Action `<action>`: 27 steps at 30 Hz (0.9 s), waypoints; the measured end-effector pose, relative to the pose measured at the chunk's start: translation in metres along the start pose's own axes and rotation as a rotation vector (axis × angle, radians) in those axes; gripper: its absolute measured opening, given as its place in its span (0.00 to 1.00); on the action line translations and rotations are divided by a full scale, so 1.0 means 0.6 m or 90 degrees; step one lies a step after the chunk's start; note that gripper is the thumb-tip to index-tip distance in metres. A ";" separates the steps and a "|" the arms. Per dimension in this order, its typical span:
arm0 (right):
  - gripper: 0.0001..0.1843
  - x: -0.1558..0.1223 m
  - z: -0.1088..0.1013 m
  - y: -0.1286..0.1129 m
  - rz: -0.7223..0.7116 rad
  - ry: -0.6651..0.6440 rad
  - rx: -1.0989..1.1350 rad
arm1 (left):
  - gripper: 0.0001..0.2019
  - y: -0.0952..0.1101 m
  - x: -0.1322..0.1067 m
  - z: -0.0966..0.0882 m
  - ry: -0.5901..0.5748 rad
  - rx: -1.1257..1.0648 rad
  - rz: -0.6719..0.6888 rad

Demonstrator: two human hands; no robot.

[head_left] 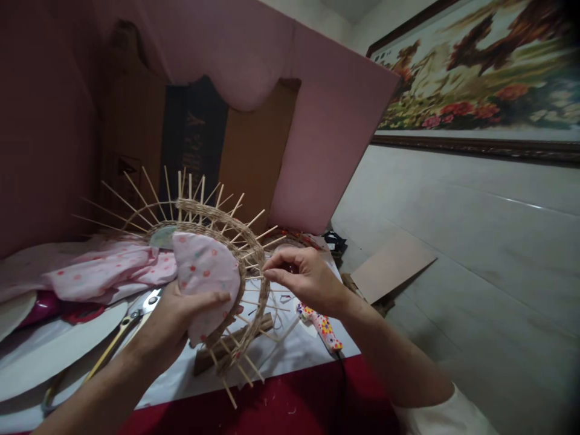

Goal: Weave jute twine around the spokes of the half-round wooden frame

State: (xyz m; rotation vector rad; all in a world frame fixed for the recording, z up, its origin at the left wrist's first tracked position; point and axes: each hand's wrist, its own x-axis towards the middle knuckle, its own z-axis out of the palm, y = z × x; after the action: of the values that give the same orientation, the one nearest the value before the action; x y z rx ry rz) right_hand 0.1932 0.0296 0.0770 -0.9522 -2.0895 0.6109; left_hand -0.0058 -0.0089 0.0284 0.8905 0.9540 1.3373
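Observation:
A half-round woven twine piece (254, 238) stands tilted in front of me, with thin wooden sticks fanning outward through its bands. Pink dotted fabric (203, 260) covers a half-disc at its centre. My left hand (194, 308) grips this half-disc, thumb across the fabric and fingers hidden behind. At the outer woven band, my right hand (301, 275) is closed in a pinch; whatever lies between the fingertips is too small to make out. A thin strand hangs just below that hand. Part of a pale green piece (162, 237) shows behind the fabric.
Long-handled shears (131, 320) and crumpled pink dotted cloth (109, 272) lie on the left. A floral-patterned glue gun (324, 326) with a cord rests on the white table covering (283, 362). Behind stand a cardboard box (258, 145) and a pink panel (326, 133).

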 end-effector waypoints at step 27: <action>0.14 0.019 0.022 0.099 0.150 0.091 0.291 | 0.05 0.006 -0.007 -0.012 -0.141 -0.075 -0.256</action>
State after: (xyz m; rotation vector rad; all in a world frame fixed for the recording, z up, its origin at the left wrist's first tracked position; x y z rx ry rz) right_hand 0.2031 0.0733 0.0345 -0.9440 -1.6228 1.0563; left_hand -0.0141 -0.0128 0.0293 0.6950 0.8209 0.9204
